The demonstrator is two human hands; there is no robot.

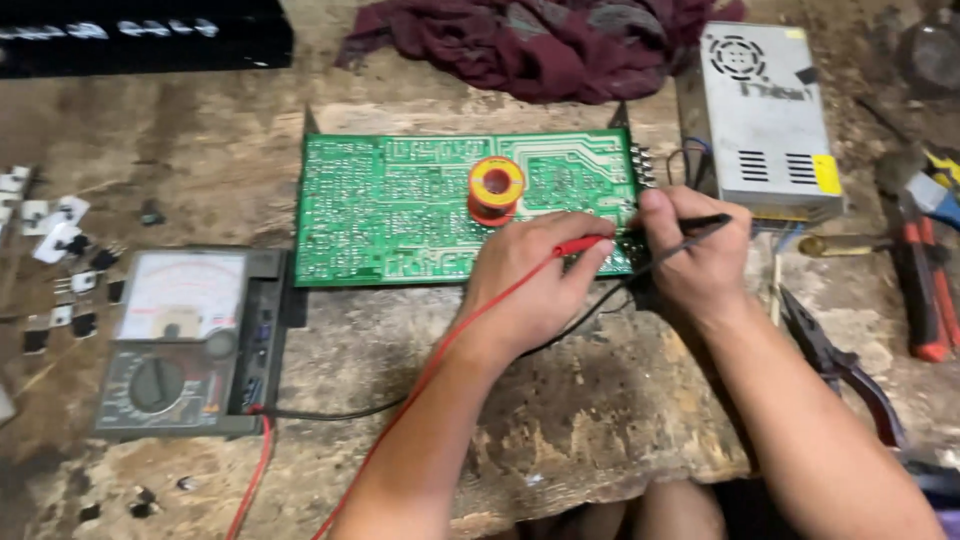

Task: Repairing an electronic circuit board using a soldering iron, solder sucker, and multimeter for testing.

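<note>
At frame centre, the red probe is being pinched closed in the left hand and the black probe in the right hand, tips on the green circuit board; light, stiff, slender, likely best gripped mid-shaft.

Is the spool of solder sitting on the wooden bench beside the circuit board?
No, the solder spool rests on top of the green circuit board itself.

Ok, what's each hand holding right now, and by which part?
Left hand pinches the red meter probe along its handle; right hand grips the black meter probe mid-handle, both tips at the green circuit board.
</note>
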